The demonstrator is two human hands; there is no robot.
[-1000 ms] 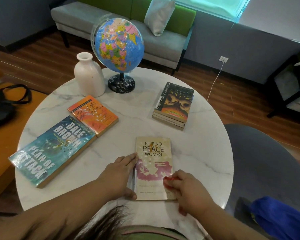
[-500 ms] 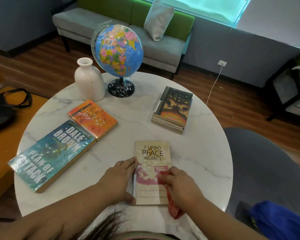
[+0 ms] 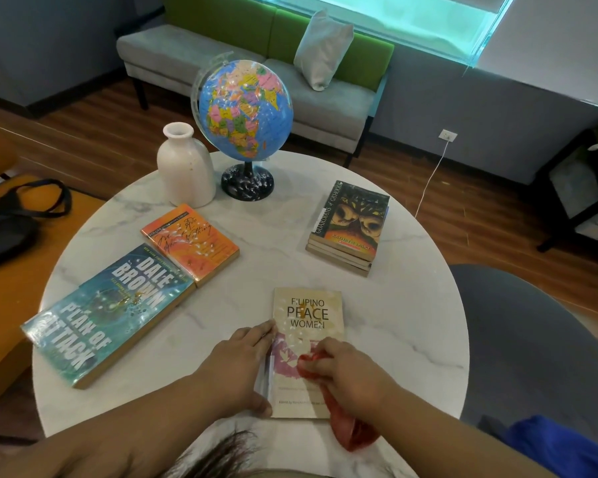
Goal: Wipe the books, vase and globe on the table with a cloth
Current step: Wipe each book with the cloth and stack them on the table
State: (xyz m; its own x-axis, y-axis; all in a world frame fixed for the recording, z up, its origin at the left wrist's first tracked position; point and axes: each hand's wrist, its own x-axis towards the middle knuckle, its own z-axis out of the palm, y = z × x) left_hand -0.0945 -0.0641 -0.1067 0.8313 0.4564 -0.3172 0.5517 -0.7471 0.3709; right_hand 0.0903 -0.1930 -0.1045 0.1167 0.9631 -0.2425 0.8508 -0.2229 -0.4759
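Observation:
A cream book titled Filipino Peace Women (image 3: 308,315) lies near the front of the round marble table (image 3: 411,322). My left hand (image 3: 237,367) grips its left edge, thumb under the near corner. My right hand (image 3: 351,372) holds a red cloth (image 3: 351,432) and presses it on the book's lower cover. To the left lie a teal Dale Brown book (image 3: 107,313) and an orange book (image 3: 190,243). A stack of books (image 3: 351,227) sits at the right. A white vase (image 3: 185,169) and a globe (image 3: 246,112) stand at the back.
A grey chair (image 3: 532,339) with blue fabric (image 3: 567,446) stands right of the table. An orange seat with a black bag (image 3: 7,222) is at the left. A grey and green sofa (image 3: 256,63) stands behind the table.
My right hand with the red cloth has slid up and left across the cream book's cover. More of the cloth now trails below the hand. The left hand stays on the book's edge.

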